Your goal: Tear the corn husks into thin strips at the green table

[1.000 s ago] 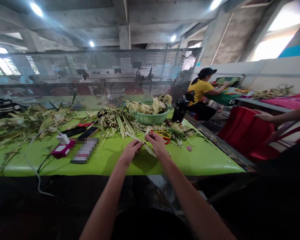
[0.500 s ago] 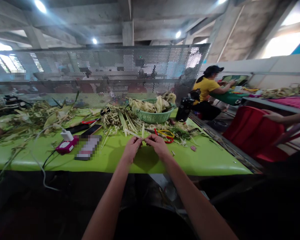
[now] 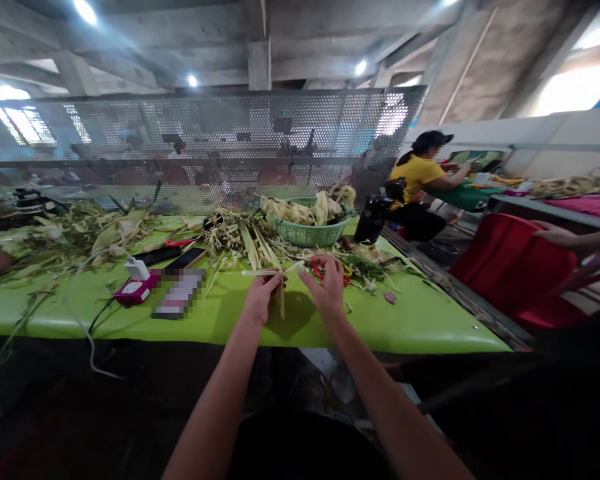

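Note:
Pale corn-husk strips [image 3: 282,303] are pinched between the thumb and fingers of my left hand [image 3: 261,293], above the front of the green table. One strip points left, one hangs down, and another slants up to the right. My right hand [image 3: 326,287] is just right of the strips, its thumb and fingers apart. Whether its thumb touches the slanting strip's tip I cannot tell. Behind that hand lie scissors with red and yellow handles [image 3: 347,272], partly hidden by the fingers. A heap of cut husk strips [image 3: 230,237] lies beyond my left hand.
A green basket [image 3: 310,233] of dried husks stands behind, with a black bottle [image 3: 370,219] at its right. To the left are a purple power socket [image 3: 134,291] with a white cable, phones and loose husks. At right, a hand holds a red chair [image 3: 513,263]; a person in yellow sits beyond.
My right hand has let go of the strips, moved slightly right and spread its fingers. The strips in my left hand have swung round, one now pointing left and one hanging down.

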`<act>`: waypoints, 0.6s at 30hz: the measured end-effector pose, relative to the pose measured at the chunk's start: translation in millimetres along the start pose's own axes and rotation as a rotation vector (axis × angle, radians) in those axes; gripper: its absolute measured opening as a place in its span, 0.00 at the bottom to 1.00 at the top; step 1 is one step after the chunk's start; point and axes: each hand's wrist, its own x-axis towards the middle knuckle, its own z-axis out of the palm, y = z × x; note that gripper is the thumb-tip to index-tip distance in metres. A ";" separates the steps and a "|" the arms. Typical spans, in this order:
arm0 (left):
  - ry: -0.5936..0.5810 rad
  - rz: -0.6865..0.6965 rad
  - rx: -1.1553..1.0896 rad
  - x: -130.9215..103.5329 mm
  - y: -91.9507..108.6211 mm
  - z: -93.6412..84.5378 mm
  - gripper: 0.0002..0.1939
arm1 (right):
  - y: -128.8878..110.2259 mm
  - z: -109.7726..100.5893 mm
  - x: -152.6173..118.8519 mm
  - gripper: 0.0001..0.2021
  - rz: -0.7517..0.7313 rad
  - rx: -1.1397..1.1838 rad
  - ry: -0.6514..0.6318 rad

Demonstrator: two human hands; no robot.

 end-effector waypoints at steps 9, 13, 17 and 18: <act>-0.025 0.053 -0.026 -2.4 3.8 1.0 0.17 | -10.8 12.2 -7.3 0.06 -0.127 -0.089 -0.372; -0.012 0.053 -0.013 -2.3 2.7 1.0 0.17 | -5.8 11.0 -7.9 0.05 -0.027 0.054 -0.360; -0.014 0.045 -0.011 -1.9 3.7 1.8 0.15 | -1.3 10.4 -9.3 0.08 0.122 0.193 -0.344; -0.008 0.036 -0.015 -2.0 4.3 1.9 0.14 | -0.6 10.8 -9.6 0.08 0.138 0.201 -0.341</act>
